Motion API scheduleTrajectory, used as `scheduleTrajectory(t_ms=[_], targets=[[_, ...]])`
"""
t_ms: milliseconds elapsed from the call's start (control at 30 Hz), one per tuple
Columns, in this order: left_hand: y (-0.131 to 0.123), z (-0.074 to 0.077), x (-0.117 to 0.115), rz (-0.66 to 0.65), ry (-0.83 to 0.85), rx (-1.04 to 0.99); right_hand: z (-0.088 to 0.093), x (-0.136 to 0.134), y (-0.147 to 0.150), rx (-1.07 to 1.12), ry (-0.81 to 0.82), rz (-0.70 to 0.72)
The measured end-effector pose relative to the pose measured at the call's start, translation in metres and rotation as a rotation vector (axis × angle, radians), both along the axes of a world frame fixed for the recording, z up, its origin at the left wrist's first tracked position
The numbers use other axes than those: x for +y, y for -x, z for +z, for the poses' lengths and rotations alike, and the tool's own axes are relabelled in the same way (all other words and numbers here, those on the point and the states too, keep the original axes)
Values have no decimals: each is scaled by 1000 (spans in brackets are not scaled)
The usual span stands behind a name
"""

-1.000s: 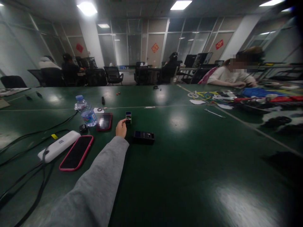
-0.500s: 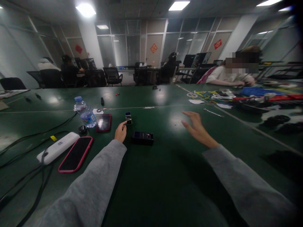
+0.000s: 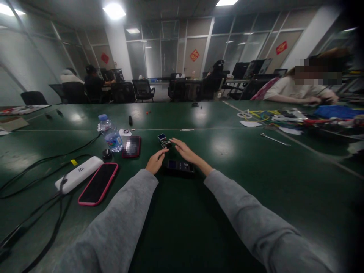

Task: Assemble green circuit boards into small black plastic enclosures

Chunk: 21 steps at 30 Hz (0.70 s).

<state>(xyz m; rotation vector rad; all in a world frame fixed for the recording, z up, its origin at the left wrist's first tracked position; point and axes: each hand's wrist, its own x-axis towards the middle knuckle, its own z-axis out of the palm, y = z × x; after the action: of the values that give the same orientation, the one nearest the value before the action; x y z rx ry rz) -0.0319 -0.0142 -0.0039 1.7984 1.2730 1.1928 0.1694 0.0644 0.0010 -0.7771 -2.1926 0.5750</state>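
Observation:
A small electronic gadget (image 3: 164, 141) with a tilted little screen stands on the green table, between the fingertips of both hands. My left hand (image 3: 155, 161) reaches to its near side, fingers stretched out, their tips at or touching its lower edge. From the right comes my right hand (image 3: 185, 151), fingers extended and the tips close beside the gadget; whether they touch it I cannot tell. Just below the hands lies a black box-shaped device (image 3: 180, 167) with a small dark display, partly overlapped by my right wrist.
To the left are a water bottle (image 3: 110, 134), a red-edged dark object (image 3: 132, 146), a white power bank (image 3: 79, 174), a pink-cased phone (image 3: 98, 184) and black cables (image 3: 57, 223). Rightward lie a wrench (image 3: 275, 139) and tangled wires (image 3: 264, 115). A person (image 3: 295, 89) sits at the far right.
My right hand has swung left from over the bare table to the gadget. The gadget now sits at an angle. My left hand stays beside it; the view has turned slightly left.

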Motion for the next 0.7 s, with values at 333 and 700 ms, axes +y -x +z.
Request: scheduleTrajectory(t_ms=[333, 700], targets=[[0, 5, 0, 146, 19, -49, -6, -5, -3, -184, -182, -139], [1, 4, 0, 179, 40, -33, -6, -8, -6, 20, -124, -317]])
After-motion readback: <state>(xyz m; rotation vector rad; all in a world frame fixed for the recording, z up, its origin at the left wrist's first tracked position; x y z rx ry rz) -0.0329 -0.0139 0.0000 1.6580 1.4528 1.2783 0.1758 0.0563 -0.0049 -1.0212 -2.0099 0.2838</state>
